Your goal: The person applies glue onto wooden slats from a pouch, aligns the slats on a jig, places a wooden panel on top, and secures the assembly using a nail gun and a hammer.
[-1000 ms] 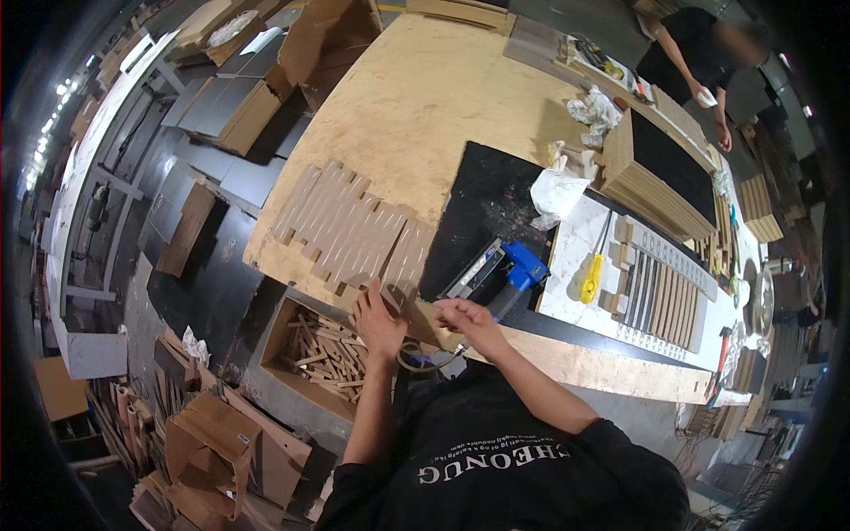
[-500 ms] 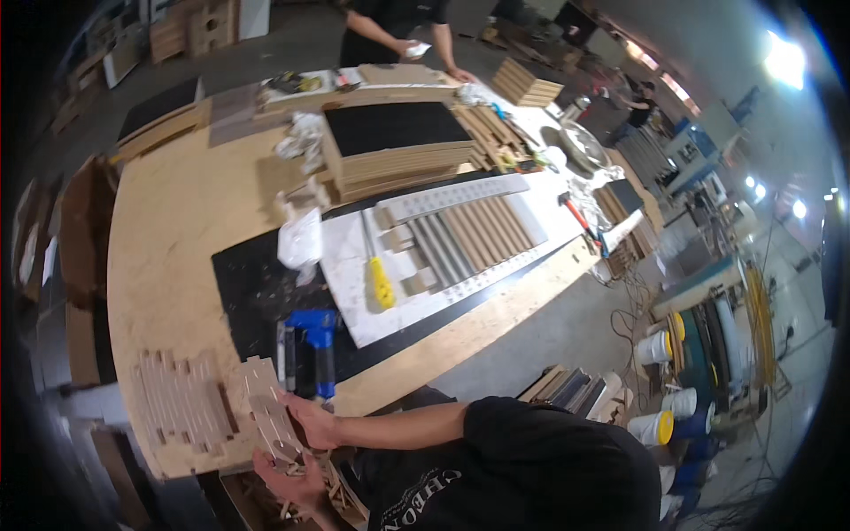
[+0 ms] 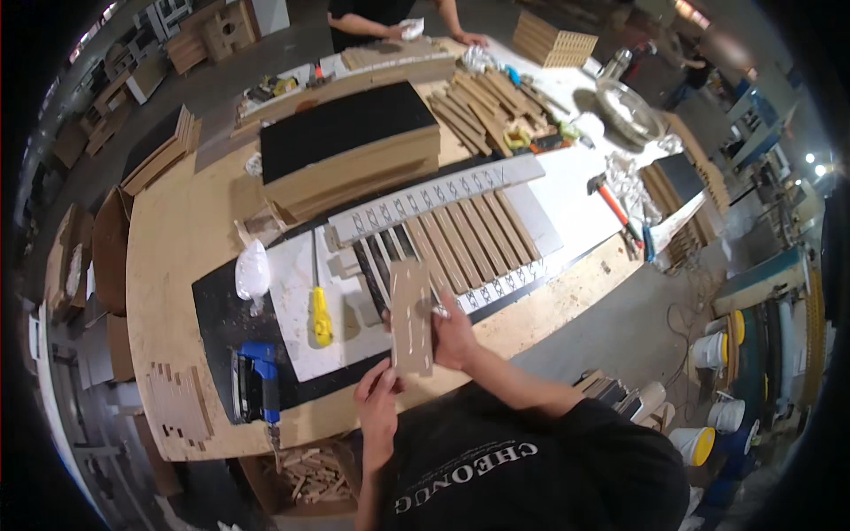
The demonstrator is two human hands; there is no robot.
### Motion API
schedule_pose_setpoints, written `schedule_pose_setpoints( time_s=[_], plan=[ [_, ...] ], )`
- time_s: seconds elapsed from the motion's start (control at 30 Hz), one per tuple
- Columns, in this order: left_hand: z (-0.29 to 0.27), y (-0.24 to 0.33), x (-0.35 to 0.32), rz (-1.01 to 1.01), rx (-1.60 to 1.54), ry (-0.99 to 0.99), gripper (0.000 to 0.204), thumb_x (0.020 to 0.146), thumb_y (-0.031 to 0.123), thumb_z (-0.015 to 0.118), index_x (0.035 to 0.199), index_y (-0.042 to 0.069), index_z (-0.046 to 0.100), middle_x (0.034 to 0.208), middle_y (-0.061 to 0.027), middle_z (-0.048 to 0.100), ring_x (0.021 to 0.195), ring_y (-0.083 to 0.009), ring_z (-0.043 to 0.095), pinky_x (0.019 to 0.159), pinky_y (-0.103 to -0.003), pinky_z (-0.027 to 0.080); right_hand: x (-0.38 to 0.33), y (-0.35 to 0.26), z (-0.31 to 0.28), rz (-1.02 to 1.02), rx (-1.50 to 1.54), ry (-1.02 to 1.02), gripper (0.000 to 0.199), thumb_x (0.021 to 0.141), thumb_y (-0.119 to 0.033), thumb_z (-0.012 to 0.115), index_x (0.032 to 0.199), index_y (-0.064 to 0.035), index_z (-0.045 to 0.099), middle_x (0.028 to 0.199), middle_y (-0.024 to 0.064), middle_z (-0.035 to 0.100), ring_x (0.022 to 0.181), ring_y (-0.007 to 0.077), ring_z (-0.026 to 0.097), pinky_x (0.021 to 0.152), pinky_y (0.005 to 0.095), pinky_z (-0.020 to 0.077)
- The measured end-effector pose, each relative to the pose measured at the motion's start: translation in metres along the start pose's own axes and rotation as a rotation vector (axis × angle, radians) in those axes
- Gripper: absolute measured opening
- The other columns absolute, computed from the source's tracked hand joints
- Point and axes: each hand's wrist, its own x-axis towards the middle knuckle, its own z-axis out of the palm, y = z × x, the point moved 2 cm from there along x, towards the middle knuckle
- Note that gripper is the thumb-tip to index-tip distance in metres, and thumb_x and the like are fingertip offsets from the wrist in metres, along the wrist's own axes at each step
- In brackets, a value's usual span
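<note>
A small bundle of flat brown wooden strips (image 3: 412,314) is held upright between my two hands. My left hand (image 3: 379,403) pinches its lower left corner. My right hand (image 3: 455,336) grips its right edge, some fingers hidden behind it. Just beyond the bundle lies a slotted jig with a white patterned strip (image 3: 434,199) along its far side. Brown wooden slats (image 3: 474,239) fill its right part in a row, and darker gaps show at its left. A yellow-handled screwdriver (image 3: 321,317) lies left of the jig on a white sheet.
A blue nail gun (image 3: 258,376) lies on the black mat, left of my hands. More strips (image 3: 179,403) lie at the table's left end. A black-topped board stack (image 3: 354,168) stands behind the jig. A red-headed hammer (image 3: 613,208) lies right. Another person (image 3: 390,22) stands across the table.
Both hands have carried the wooden strips from the table's left end rightward to the front of the jig. The view has turned and moved closer to the jig.
</note>
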Motion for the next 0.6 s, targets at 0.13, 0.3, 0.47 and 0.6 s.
schedule_pose_setpoints(
  time_s=[0.13,0.3,0.47,0.6],
  plan=[
    [0.047,-0.034,0.01,-0.034,-0.179,0.038,0.022,0.086,0.001,0.06,0.107,-0.005,0.061,0.088,-0.0094,0.065,0.072,-0.0167,0.062,0.068,-0.029,0.052,-0.011,-0.057,-0.031,0.07,0.067,0.122,0.067,0.093,-0.058,0.029,0.131,-0.005,0.041,0.119,0.0154,0.055,0.106,0.0301,0.055,0.095,0.044,0.0421],
    [0.08,-0.048,0.02,0.051,-0.121,0.24,0.023,0.085,0.003,0.063,0.106,-0.005,0.061,0.088,-0.0096,0.064,0.072,-0.017,0.062,0.069,-0.029,0.053,-0.024,-0.108,-0.059,0.083,0.014,0.028,0.076,0.086,-0.068,0.032,0.136,-0.0105,0.036,0.128,0.0141,0.049,0.112,0.0289,0.051,0.093,0.0449,0.0411],
    [0.08,-0.081,0.042,0.041,0.012,0.356,0.025,0.084,0.008,0.066,0.104,-0.006,0.061,0.085,-0.0095,0.064,0.071,-0.016,0.063,0.067,-0.028,0.054,-0.035,-0.13,-0.075,0.065,0.035,0.042,0.081,0.085,-0.07,0.03,0.139,-0.0096,0.033,0.132,0.0177,0.046,0.118,0.0311,0.048,0.096,0.0459,0.0399],
    [0.087,-0.085,0.055,0.056,0.03,0.392,0.022,0.084,0.008,0.066,0.101,-0.004,0.062,0.082,-0.0087,0.064,0.069,-0.0152,0.063,0.065,-0.027,0.055,-0.043,-0.141,-0.075,0.063,0.022,0.037,0.081,0.086,-0.07,0.029,0.139,-0.0082,0.032,0.134,0.0189,0.044,0.12,0.0324,0.047,0.097,0.0463,0.0391]
  ],
)
